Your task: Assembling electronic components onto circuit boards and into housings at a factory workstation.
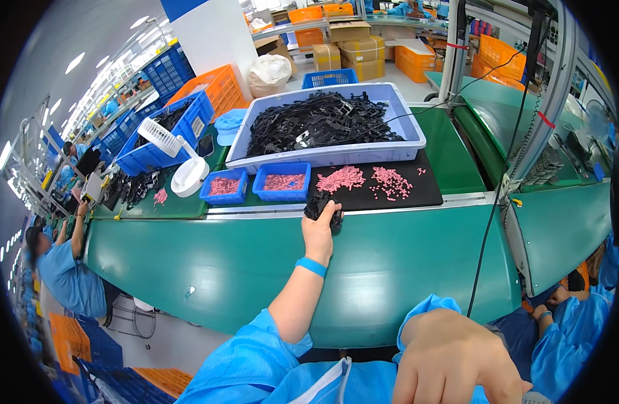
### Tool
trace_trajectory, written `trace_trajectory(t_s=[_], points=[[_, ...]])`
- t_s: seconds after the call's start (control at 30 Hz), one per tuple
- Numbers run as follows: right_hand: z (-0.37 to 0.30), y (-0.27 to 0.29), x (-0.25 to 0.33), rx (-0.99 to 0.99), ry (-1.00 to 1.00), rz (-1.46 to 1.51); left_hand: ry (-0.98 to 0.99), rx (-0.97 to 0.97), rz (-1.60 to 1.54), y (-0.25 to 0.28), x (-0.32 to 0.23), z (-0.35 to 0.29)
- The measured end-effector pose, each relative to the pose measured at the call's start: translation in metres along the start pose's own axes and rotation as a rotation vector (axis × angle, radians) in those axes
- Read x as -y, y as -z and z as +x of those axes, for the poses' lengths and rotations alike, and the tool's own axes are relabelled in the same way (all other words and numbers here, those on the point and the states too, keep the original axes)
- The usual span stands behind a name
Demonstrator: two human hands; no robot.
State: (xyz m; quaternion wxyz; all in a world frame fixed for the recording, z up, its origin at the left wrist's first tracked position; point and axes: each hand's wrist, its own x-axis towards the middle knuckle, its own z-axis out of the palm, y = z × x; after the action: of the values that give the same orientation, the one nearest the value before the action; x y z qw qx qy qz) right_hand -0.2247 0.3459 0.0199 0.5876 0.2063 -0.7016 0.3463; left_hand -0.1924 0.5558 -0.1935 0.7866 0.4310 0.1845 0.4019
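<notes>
My left hand reaches out over the green bench and is closed around a bunch of small black plastic parts. It is just in front of a black mat with two loose piles of small pink pieces. My right hand is close to me at the lower right, back of the hand up and fingers bent down together. Its fingertips are cut off by the lower edge, so anything in them is hidden. Two small blue trays of pink pieces stand left of the mat.
A large pale tub heaped with black parts stands behind the mat. To its left are a white fan, a blue crate and more black parts. A cable hangs beside a metal post at right. Co-workers sit at both sides.
</notes>
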Motion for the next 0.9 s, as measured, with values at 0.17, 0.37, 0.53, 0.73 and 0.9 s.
trace_trajectory(t_s=[0.17, 0.37, 0.53, 0.73, 0.9], points=[[-0.002, 0.000, 0.001, -0.023, 0.012, 0.020, -0.003, 0.003, 0.007, 0.004, -0.003, 0.000], [-0.003, -0.007, 0.008, -0.134, 0.011, -0.035, -0.013, 0.015, 0.003, 0.002, -0.001, 0.001], [-0.003, -0.015, 0.017, -0.268, -0.060, -0.024, -0.012, 0.009, 0.013, -0.002, -0.003, -0.001], [0.005, -0.009, 0.023, -0.242, -0.056, -0.010, -0.014, -0.003, 0.021, 0.002, -0.005, -0.002], [0.006, -0.010, 0.029, -0.227, -0.025, -0.033, -0.007, 0.020, 0.037, -0.002, -0.002, -0.002]])
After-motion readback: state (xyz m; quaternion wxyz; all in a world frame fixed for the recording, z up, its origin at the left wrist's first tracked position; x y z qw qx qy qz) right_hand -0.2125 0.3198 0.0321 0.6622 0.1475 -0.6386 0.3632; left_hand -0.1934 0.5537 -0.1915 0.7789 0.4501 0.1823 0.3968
